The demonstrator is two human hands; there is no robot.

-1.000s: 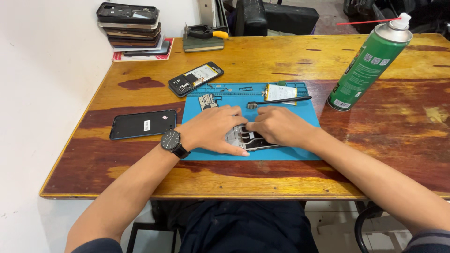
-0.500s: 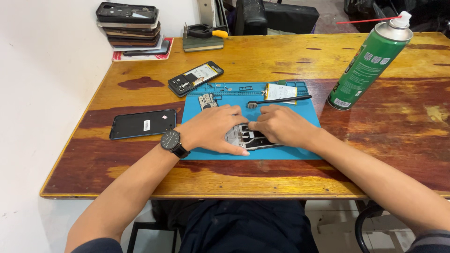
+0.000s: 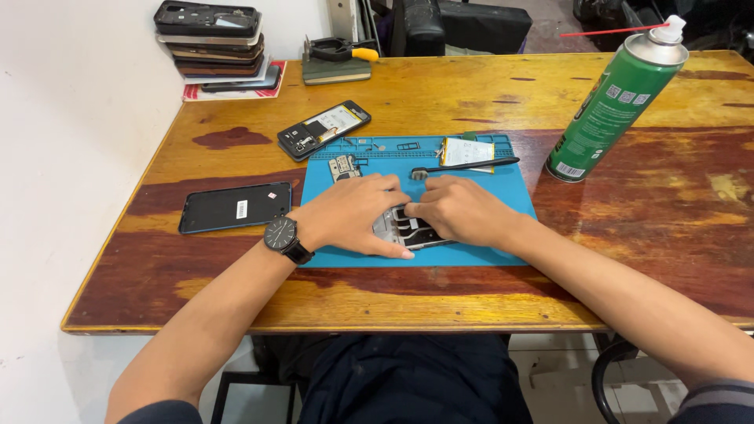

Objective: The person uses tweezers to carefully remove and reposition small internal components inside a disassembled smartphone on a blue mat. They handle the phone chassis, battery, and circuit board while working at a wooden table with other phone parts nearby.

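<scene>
Both of your hands lie flat over the opened phone frame [image 3: 408, 230], which sits on the blue repair mat [image 3: 479, 196] right under your fingers. Your left hand [image 3: 353, 216] is spread, palm down, pinning the frame's left end; your right hand [image 3: 459, 210] has its fingers curled and pressed onto the frame's middle (whether a fingertip is pinching a small part there, you cannot tell from this view).

Against the frame of half a second ago, little differs: your hands have kept the same spots and the frame has not slid on the mat. At most your right fingers have drawn in a shade closer to your left thumb. I judge that you are still seating or prying one part, not finished with it.

Just beyond your right hand lies a black brush [image 3: 463, 166]; further right on the bench [image 3: 440, 94] stands a green spray can [image 3: 613, 106]. Left of your left wrist rests a dark phone [image 3: 234, 207].
</scene>
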